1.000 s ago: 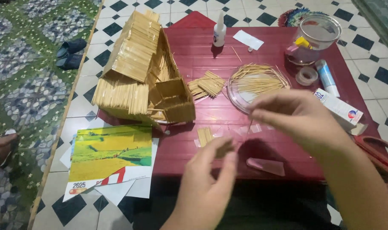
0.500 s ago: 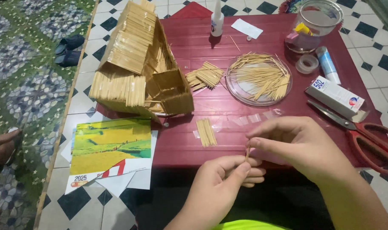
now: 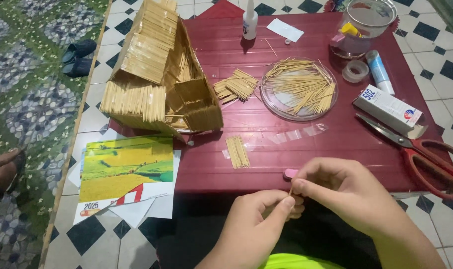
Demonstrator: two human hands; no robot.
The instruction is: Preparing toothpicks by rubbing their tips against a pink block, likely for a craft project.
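Observation:
My left hand (image 3: 259,221) and my right hand (image 3: 348,194) meet just off the near edge of the dark red table (image 3: 266,45). Together their fingertips pinch a thin toothpick (image 3: 291,191), most of it hidden by the fingers. A small pink object (image 3: 289,173) lies on the table edge beside my right thumb. A short row of toothpicks (image 3: 237,152) sits on a strip of clear tape (image 3: 293,134) just beyond my hands. Farther back stands a clear dish of loose toothpicks (image 3: 301,89).
A toothpick house model (image 3: 159,74) fills the table's left side, with a loose stick pile (image 3: 236,85) beside it. Red scissors (image 3: 425,154), a white box (image 3: 387,107), tape roll (image 3: 355,71), glue tube (image 3: 378,69), glass jar (image 3: 366,25) and glue bottle (image 3: 250,20) lie around. A calendar picture (image 3: 124,169) overhangs the floor.
My right hand drew back from the dish toward the near table edge and joined my left hand. Both now pinch the toothpick together, lower than before.

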